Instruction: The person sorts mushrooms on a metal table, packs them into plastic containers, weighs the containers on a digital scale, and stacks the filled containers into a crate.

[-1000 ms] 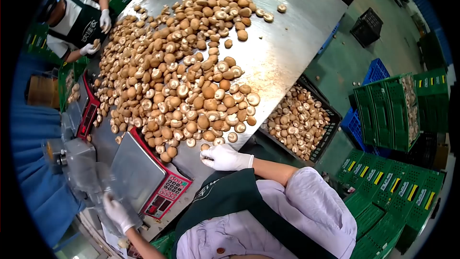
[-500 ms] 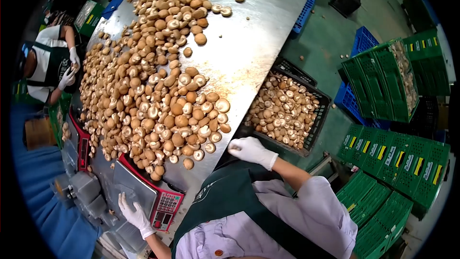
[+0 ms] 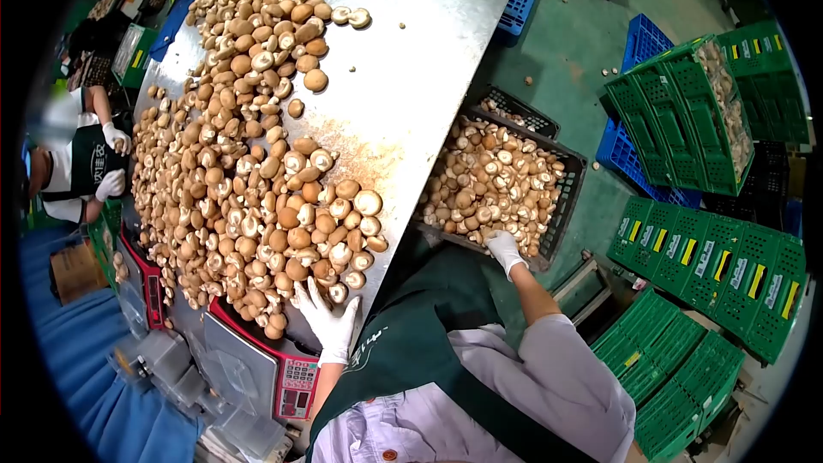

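Note:
My left hand (image 3: 327,321), in a white glove, has its fingers spread at the near edge of a large heap of brown mushrooms (image 3: 249,197) on the metal table (image 3: 411,60). Its fingertips are at the outermost mushrooms. My right hand (image 3: 506,253), also gloved in white, reaches down over the near side of a black crate (image 3: 561,206) filled with mushrooms (image 3: 489,176). Its fingers point into the crate and look extended; I make out no mushroom in them. Beside my left hand stands a red scale (image 3: 296,377) with a metal pan.
A co-worker in a dark apron (image 3: 93,159) and white gloves stands across the table. Clear plastic boxes (image 3: 163,356) lie near a second red scale (image 3: 153,291). Green crates (image 3: 703,257) are stacked at the right, some near a blue pallet (image 3: 639,154).
My left hand has moved from beside the scale up to the mushroom heap. My right hand has gone from the table's edge to the crate. The view has shifted slightly.

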Tool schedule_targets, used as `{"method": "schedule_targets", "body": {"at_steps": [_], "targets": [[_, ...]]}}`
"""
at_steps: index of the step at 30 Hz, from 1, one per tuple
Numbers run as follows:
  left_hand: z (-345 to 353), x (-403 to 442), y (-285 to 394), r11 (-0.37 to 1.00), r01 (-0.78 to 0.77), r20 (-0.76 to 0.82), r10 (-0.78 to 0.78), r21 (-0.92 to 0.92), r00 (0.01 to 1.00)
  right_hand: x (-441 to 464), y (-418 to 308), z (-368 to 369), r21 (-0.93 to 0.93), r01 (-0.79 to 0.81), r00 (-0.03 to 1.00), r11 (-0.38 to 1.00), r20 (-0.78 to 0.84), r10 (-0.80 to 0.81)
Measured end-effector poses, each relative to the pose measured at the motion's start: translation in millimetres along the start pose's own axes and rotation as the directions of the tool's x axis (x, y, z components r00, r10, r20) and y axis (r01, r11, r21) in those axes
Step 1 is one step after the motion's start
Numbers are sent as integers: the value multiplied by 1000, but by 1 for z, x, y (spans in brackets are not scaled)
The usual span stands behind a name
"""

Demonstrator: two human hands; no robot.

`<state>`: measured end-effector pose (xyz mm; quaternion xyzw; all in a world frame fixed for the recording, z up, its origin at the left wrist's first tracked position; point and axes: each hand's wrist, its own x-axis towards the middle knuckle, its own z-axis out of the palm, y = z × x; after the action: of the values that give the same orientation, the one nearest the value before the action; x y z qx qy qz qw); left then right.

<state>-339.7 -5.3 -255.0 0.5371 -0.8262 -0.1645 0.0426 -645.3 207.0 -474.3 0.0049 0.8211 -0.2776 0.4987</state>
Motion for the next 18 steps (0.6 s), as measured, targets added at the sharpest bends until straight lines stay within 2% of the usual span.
{"method": "schedule_targets", "body": {"at_steps": [3, 5, 7, 8, 9, 11, 13, 14, 17, 18], "targets": [[12, 8, 10, 999, 33, -52, -31, 34, 998, 16, 16, -4, 81, -47, 997, 996, -65, 52], [17, 11, 12, 995, 80, -70, -75, 66, 995, 16, 9, -12, 4, -72, 993, 997, -98, 72], [18, 9, 11, 994, 71, -100, -62, 86, 993, 52, 37, -8, -144, -4, 981, 990, -190, -23], [18, 9, 11, 994, 60, -100, -51, 93, 994, 63, 48, -10, 53, -14, 977, 998, -211, 25], [18, 8, 11, 994, 48, -98, -38, 99, 994, 49, 31, -21, 325, -140, 974, 935, -125, 189], [22, 8, 7, 992, 51, -119, -37, 112, 992, 13, -17, -41, -39, -176, 875, 984, -463, 139], [25, 8, 5, 991, 21, -152, -1, 133, 988, 57, 26, -46, -74, -281, 805, 957, -560, 193], [24, 9, 4, 990, -23, -173, 47, 141, 984, 50, 15, -52, -126, -261, 802, 957, -580, 142], [25, 7, 0, 986, 12, -112, 6, 165, 994, 76, 19, -54, -221, -316, 789, 923, -601, 127], [25, 7, -1, 985, 3, -105, 16, 174, 994, 79, 19, -55, -202, -317, 825, 927, -542, 163]]}}
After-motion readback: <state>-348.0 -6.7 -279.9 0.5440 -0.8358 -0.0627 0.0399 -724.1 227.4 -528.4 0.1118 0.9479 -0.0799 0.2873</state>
